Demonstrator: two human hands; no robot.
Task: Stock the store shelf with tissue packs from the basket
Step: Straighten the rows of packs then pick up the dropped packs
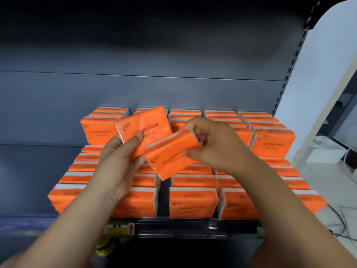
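I hold two orange tissue packs above the shelf. My left hand [116, 161] grips one pack [144, 128] upright, its "COTTON TISSUE" print facing me. My right hand [214, 144] pinches the top end of a second pack [170, 155], which hangs tilted and overlaps the first one's lower right corner. Below and behind them, several rows of the same orange packs [193, 202] fill the dark shelf [193, 227], stacked two layers high at the back. A narrow gap [164, 192] runs between the second and third columns. The basket is out of sight.
The grey back panel [135, 89] rises behind the packs. The shelf's left part [34, 180] holds no packs. A price label [120, 229] sits on the front rail. To the right are a white wall [318, 84], floor and cables [340, 225]. Something yellow [105, 248] lies below the shelf.
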